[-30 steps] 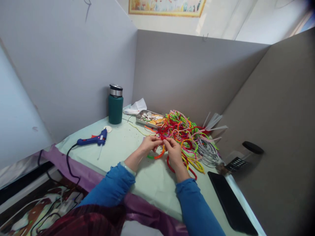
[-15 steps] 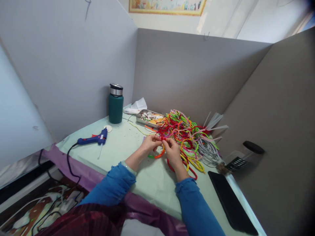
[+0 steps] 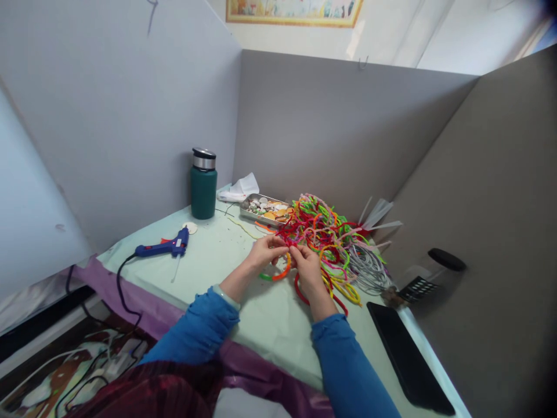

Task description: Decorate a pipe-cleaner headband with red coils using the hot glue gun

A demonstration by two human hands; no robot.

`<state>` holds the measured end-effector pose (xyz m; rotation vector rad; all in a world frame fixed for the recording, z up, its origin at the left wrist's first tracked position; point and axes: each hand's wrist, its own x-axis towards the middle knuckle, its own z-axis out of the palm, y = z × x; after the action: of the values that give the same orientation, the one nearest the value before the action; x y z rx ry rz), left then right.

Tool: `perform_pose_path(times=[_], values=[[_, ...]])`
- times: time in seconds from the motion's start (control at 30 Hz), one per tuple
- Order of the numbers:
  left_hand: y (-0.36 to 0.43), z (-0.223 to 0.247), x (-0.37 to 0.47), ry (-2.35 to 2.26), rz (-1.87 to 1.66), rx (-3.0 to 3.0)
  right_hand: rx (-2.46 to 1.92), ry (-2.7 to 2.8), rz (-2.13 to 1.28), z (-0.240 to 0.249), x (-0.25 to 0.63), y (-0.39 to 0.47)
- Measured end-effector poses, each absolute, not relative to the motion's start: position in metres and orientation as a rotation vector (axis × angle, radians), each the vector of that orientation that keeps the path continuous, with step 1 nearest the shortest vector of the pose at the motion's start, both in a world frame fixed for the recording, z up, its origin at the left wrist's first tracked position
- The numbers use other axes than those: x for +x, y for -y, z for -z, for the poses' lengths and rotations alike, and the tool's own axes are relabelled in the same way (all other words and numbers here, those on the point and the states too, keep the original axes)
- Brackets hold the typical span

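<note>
My left hand (image 3: 265, 253) and my right hand (image 3: 308, 270) meet over the table, thumbs and fingertips pinched together on a red fuzzy pipe cleaner (image 3: 292, 246). Just under my fingers a curved loop of orange, yellow and green pipe cleaner (image 3: 282, 275) shows; whether it is joined to the red one is hidden. A large tangled heap of coloured pipe cleaners (image 3: 319, 223) lies right behind my hands. Red and yellow loops (image 3: 342, 287) spill out beside my right wrist.
A blue glue gun (image 3: 163, 248) with a black cord lies at the left, near a green bottle (image 3: 203, 186). Behind stands a metal tray (image 3: 250, 216) of small discs. Grey wires (image 3: 369, 270) and a black flat slab (image 3: 407, 357) are at the right. Grey partitions (image 3: 331, 116) enclose the table.
My hands stay pinched in nearly the same place, with a slight shift of the fingers. More of the orange loop shows between them. The view has moved a little.
</note>
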<state>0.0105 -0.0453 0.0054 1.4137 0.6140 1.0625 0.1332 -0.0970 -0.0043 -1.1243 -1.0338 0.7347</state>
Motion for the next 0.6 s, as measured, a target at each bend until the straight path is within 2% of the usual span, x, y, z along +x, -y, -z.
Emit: perform_pose_path(times=[0.23, 0.47, 0.6], values=[[0.045, -0.007, 0.009, -0.665, -1.068, 1.419, -1.106, 1.08, -0.804, 0.005, 0.133, 0.097], [0.045, -0.006, 0.006, -0.529, -0.907, 1.202, -0.973, 1.07, -1.091, -0.008, 0.128, 0.109], [0.047, -0.006, 0.009, -0.582, -0.942, 1.14, -0.992, 1.042, -1.046, -0.005, 0.126, 0.106]])
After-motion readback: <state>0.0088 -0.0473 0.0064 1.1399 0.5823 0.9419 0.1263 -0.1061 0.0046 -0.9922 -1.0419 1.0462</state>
